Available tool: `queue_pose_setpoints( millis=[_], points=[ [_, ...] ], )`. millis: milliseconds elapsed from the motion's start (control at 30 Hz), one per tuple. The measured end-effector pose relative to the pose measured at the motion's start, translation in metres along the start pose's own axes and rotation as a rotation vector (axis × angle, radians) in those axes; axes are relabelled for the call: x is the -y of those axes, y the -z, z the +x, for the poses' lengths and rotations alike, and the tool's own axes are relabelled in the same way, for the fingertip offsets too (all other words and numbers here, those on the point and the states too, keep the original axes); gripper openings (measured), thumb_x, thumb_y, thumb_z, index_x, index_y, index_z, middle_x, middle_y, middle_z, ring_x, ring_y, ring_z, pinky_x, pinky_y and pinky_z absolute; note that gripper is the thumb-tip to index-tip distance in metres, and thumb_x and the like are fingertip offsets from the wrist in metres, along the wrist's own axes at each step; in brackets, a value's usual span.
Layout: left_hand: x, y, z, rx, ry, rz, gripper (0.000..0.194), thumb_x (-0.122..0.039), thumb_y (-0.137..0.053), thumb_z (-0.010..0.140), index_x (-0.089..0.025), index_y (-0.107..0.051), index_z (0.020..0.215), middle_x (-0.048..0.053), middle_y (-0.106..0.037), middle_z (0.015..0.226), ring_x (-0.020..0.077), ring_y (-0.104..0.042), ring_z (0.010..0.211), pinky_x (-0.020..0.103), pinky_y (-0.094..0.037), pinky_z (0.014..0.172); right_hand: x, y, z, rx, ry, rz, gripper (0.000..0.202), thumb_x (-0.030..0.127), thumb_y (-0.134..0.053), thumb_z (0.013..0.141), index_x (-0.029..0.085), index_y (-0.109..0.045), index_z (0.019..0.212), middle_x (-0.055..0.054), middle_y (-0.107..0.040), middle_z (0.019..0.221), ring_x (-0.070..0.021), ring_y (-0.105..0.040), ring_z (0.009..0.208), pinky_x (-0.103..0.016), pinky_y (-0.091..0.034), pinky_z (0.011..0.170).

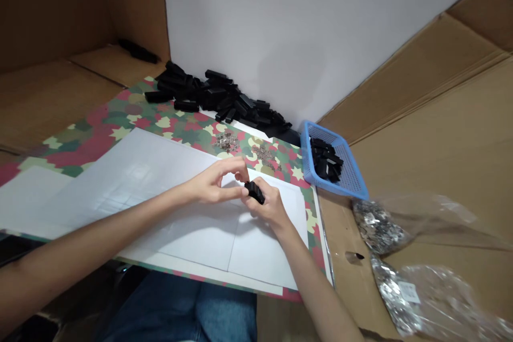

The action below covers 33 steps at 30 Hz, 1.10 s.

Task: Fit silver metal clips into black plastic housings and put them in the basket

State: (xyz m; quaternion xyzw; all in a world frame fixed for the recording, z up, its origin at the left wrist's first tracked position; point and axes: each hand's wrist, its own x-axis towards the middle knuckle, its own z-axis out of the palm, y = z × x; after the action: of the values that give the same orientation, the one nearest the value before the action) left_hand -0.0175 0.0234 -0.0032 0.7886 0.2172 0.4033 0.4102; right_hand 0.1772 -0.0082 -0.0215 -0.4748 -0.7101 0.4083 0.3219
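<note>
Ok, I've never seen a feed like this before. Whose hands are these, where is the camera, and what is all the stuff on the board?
There is one picture, taken by a camera worn on the person's head, looking down at their own bare hands. The right hand holds a small black block; the left hand pinches at its end with its fingertips. They work over white sheets laid on a camouflage-patterned board. Behind lie a heap of black blocks and two little piles of small metal parts. To the right, a blue basket holds more black blocks, and clear bags of metal parts rest on cardboard.
</note>
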Motion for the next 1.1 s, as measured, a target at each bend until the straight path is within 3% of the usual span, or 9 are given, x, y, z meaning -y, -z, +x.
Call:
queue_pose_setpoints(
  millis=[167, 300, 533, 767, 1100],
  points=[
    [-0.001, 0.003, -0.001, -0.016, 0.091, -0.044, 0.023, -0.04, -0.059, 0.086, -0.017, -0.056, 0.083, 0.001, -0.057, 0.079, 0.0151, -0.051, 0.076, 0.03, -0.043, 0.073, 0.003, 0.014, 0.001, 0.303, -0.261, 0.586, 0.038, 0.054, -0.061, 0.075, 0.022, -0.047, 0.09, 0.005, -0.061, 0.059, -0.0047, -0.029, 0.032, -0.021, -0.02, 0.037],
    [-0.003, 0.003, -0.003, -0.008, -0.006, 0.045, 0.026, -0.036, -0.064, 0.084, -0.019, -0.062, 0.104, 0.005, -0.058, 0.092, 0.0173, -0.05, 0.085, 0.031, -0.045, 0.077, -0.001, 0.028, 0.003, 0.487, -0.358, 0.766, 0.042, 0.058, -0.063, 0.069, 0.018, -0.055, 0.081, 0.003, -0.06, 0.048, -0.0031, -0.029, 0.025, -0.021, -0.017, 0.033],
    [-0.003, -0.003, -0.005, 0.01, -0.101, 0.165, 0.019, -0.029, -0.064, 0.088, -0.02, -0.066, 0.105, 0.003, -0.052, 0.085, 0.0154, -0.053, 0.08, 0.03, -0.047, 0.075, 0.004, 0.03, 0.005, 0.503, -0.416, 0.775, 0.042, 0.055, -0.064, 0.069, 0.014, -0.067, 0.076, 0.003, -0.057, 0.044, -0.0041, -0.031, 0.028, -0.021, -0.018, 0.031],
    [-0.004, -0.002, -0.005, 0.066, -0.137, 0.23, 0.018, -0.025, -0.063, 0.088, -0.019, -0.063, 0.105, 0.003, -0.052, 0.087, 0.0155, -0.053, 0.08, 0.029, -0.046, 0.072, 0.003, 0.032, 0.006, 0.596, -0.453, 0.796, 0.043, 0.053, -0.059, 0.075, 0.012, -0.069, 0.077, 0.003, -0.056, 0.043, -0.0032, -0.027, 0.027, -0.021, -0.015, 0.027],
    [-0.008, -0.004, -0.006, 0.103, -0.143, 0.29, 0.012, -0.018, -0.057, 0.09, -0.017, -0.06, 0.101, 0.002, -0.052, 0.083, 0.0148, -0.052, 0.076, 0.027, -0.045, 0.069, -0.004, 0.031, 0.006, 0.654, -0.416, 0.82, 0.042, 0.047, -0.051, 0.084, 0.009, -0.068, 0.081, 0.003, -0.056, 0.045, -0.0021, -0.03, 0.028, -0.017, -0.021, 0.028]
  ],
)
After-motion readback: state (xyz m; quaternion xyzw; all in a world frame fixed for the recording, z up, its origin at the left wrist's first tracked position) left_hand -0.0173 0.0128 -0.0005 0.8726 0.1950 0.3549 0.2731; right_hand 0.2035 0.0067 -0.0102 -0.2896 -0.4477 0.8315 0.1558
